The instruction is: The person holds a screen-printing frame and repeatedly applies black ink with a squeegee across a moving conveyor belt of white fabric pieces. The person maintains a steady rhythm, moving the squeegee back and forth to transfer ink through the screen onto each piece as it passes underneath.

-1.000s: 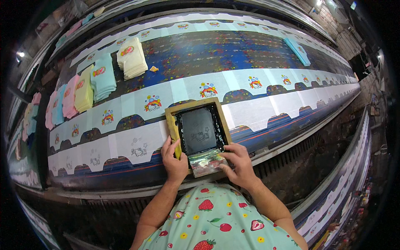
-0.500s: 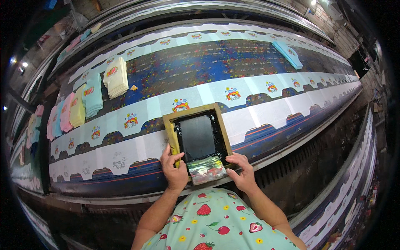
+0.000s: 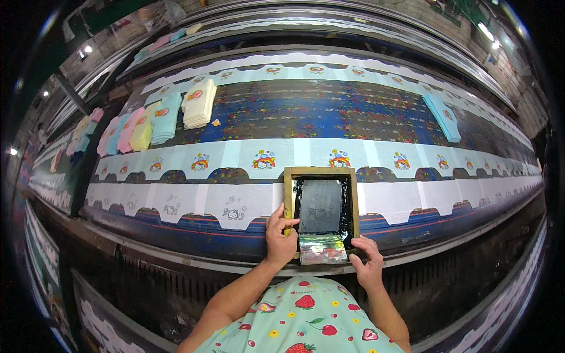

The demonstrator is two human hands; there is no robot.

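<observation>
A wooden-rimmed printing screen lies over the row of white cloth pieces on the long table. Dark ink lines the inside of its rim, and a faint outline design shows in the grey mesh. My left hand grips its left side, thumb toward the inside. My right hand is closed on the near right side of the rim. A paint-smeared squeegee rests across the screen's near end, between my hands. Left of the screen, a white cloth piece bears a black outline print; pieces on the right look plain.
Beyond the screen runs a row of pale blue cloth pieces with coloured rainbow prints. Folded stacks, including a cream one, stand at the left. A blue folded cloth lies far right. The table's near edge runs in front of me.
The screen has gone from tilted to square with the table, still held by both hands. The whole view has turned, and a faint design now shows through the mesh.
</observation>
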